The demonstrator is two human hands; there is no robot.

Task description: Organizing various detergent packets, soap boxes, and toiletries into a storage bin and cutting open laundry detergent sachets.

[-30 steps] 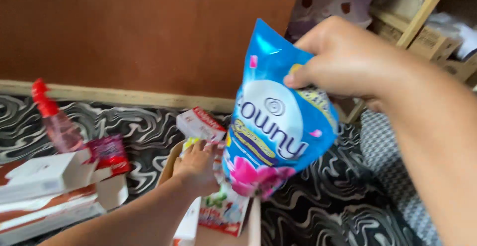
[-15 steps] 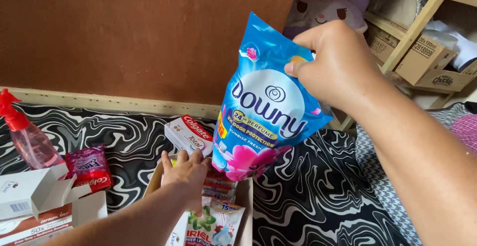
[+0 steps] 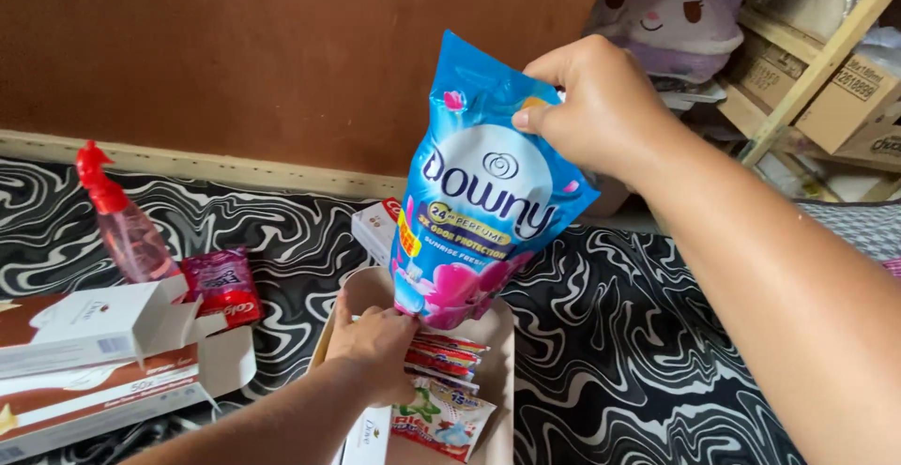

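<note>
A: Since the earlier frame the blue fabric-softener refill pouch (image 3: 483, 188) has swung more upright and sunk a little, so its bottom corner now sits just over the far end of the open cardboard box (image 3: 502, 334). The left hand (image 3: 375, 343) has slid to the box's left rim.

B: What is the grip like on each side?

A: The right hand (image 3: 601, 108) pinches the pouch's top right corner, fingers closed on the film, and the pouch hangs free below. The left hand's grip is narrow, fingers curled over the rim and touching the small sachets (image 3: 446, 357) inside; it holds nothing that I can see.

B: So how should the pouch be handled?

A: I'd judge it soft and liquid-filled, so it will swing from that corner pinch. Steady the bottom with the left hand and keep it clear of the sachets and the red-and-white carton (image 3: 375, 226) just beyond the box.

B: Anything else close by?

A: A pink spray bottle (image 3: 127, 226) with a red trigger stands far left beside a magenta packet (image 3: 221, 287) and white-and-brown boxes (image 3: 89, 352), all on the black-and-white swirl mat (image 3: 638, 334).
</note>
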